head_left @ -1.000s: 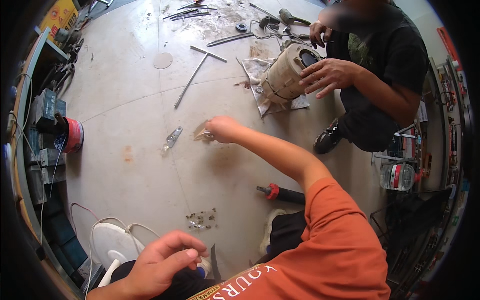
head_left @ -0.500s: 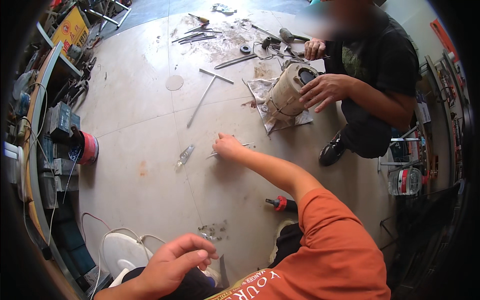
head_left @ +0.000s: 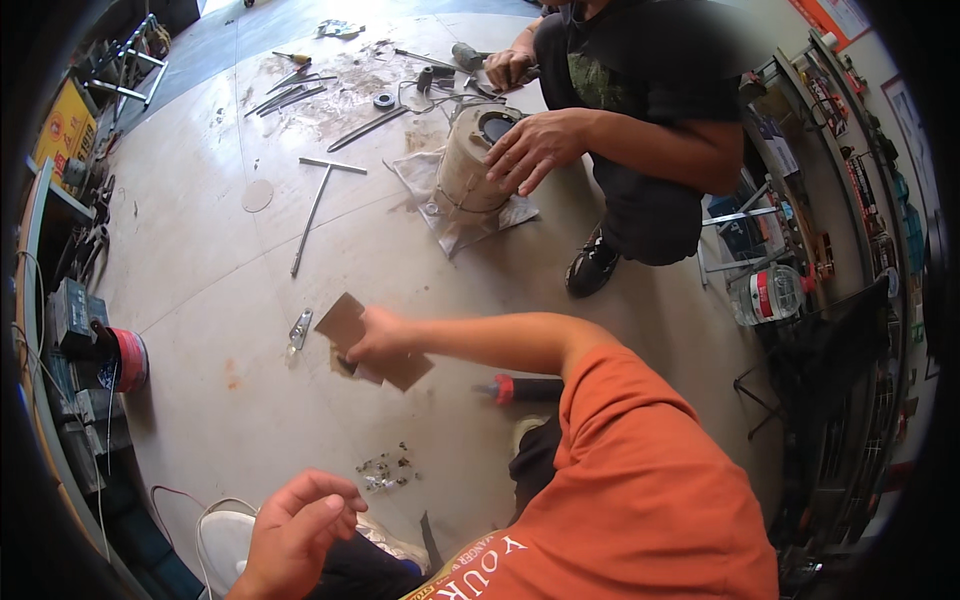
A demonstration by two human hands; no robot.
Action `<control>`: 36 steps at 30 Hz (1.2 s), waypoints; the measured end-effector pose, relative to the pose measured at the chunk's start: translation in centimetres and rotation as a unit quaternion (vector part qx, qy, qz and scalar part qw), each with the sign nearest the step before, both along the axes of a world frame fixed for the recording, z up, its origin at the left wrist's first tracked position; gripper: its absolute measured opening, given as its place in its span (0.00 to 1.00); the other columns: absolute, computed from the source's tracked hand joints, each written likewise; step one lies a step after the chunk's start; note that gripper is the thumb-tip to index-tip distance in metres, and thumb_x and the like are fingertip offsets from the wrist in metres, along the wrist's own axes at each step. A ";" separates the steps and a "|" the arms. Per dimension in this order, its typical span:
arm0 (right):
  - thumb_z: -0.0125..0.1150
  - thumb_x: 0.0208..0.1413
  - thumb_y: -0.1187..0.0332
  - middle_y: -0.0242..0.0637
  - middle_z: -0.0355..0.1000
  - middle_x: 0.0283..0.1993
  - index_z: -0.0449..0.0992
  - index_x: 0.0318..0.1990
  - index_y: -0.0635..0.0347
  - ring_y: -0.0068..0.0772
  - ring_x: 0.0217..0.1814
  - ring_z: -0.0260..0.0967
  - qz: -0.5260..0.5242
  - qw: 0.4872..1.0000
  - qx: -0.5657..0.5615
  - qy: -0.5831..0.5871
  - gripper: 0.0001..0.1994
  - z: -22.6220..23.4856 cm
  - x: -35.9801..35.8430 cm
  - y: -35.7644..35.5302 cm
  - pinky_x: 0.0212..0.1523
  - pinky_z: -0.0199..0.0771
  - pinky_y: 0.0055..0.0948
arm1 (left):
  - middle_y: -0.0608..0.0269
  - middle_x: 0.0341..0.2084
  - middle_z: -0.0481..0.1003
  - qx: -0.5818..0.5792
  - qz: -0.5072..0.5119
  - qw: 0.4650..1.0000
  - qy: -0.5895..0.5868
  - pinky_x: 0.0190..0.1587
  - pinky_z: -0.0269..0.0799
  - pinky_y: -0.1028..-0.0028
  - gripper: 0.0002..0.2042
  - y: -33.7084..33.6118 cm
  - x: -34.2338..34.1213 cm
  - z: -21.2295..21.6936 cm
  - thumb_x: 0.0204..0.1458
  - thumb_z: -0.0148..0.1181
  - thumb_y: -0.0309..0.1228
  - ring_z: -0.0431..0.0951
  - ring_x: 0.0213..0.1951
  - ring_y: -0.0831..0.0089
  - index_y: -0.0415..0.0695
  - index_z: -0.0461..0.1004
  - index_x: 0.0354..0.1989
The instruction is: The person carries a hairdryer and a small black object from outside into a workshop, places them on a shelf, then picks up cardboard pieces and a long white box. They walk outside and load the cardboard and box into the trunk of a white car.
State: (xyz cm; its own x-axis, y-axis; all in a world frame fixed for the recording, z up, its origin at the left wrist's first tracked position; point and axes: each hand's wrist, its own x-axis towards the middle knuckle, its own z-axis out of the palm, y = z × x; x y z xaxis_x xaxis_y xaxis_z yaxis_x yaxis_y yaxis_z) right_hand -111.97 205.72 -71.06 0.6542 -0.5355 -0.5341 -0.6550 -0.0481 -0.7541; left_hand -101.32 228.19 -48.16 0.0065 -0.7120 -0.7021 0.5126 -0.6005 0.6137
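Note:
My right hand [head_left: 378, 337] is closed around several flat brown pieces of cardboard [head_left: 405, 371], blurred a little by motion, above the floor. One square piece sticks up past the fingers and others hang below the palm. Left of that hand lies a small silver metal plate [head_left: 299, 328] with a hole. My left hand [head_left: 300, 520] hovers near my lap, fingers loosely bent and apart, nothing visible in it. Small loose screws [head_left: 388, 470] lie scattered on the floor beyond it. A black tool with a red collar [head_left: 520, 390] lies under my right forearm.
Across from me a crouching person's hand [head_left: 540, 150] rests on a beige cylindrical motor housing [head_left: 470, 165] standing on a cloth [head_left: 430, 225]. A T-handle wrench [head_left: 316, 215], rods [head_left: 290, 98] and a tape roll [head_left: 384, 102] lie farther off. A red-labelled bucket [head_left: 128, 360] stands left.
My right hand has taken hold of the brown cardboard pieces and lifted them. The view has shifted, so the surroundings appear farther left. My left hand stays near my lap.

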 end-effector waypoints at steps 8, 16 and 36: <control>0.69 0.36 0.67 0.38 0.74 0.35 0.75 0.38 0.65 0.28 0.36 0.70 -0.038 0.955 0.253 -0.153 0.19 8.8 -2.9 4.3 0.38 0.71 0.28 | 0.63 0.24 0.68 0.041 0.055 0.995 -0.071 0.26 0.60 0.83 0.12 -1.3 0.3 -2.4 0.53 0.52 0.29 0.64 0.24 0.82 0.36 0.65 0.43; 0.68 0.38 0.67 0.37 0.74 0.36 0.73 0.41 0.64 0.27 0.37 0.70 -0.037 0.930 0.308 -0.195 0.19 14.2 -4.9 4.8 0.38 0.70 0.28 | 0.71 0.21 0.63 0.030 -0.061 0.989 -0.128 0.22 0.54 0.84 0.12 -2.0 -0.7 -4.5 0.57 0.51 0.37 0.59 0.21 0.85 0.41 0.65 0.40; 0.62 0.50 0.59 0.34 0.70 0.38 0.69 0.45 0.61 0.25 0.38 0.68 -0.095 0.881 0.426 -0.183 0.19 15.1 -5.7 5.0 0.36 0.71 0.28 | 0.73 0.21 0.64 -0.054 -0.164 0.962 -0.211 0.25 0.58 0.82 0.13 -3.7 -2.2 -6.2 0.61 0.43 0.40 0.61 0.23 0.85 0.43 0.66 0.33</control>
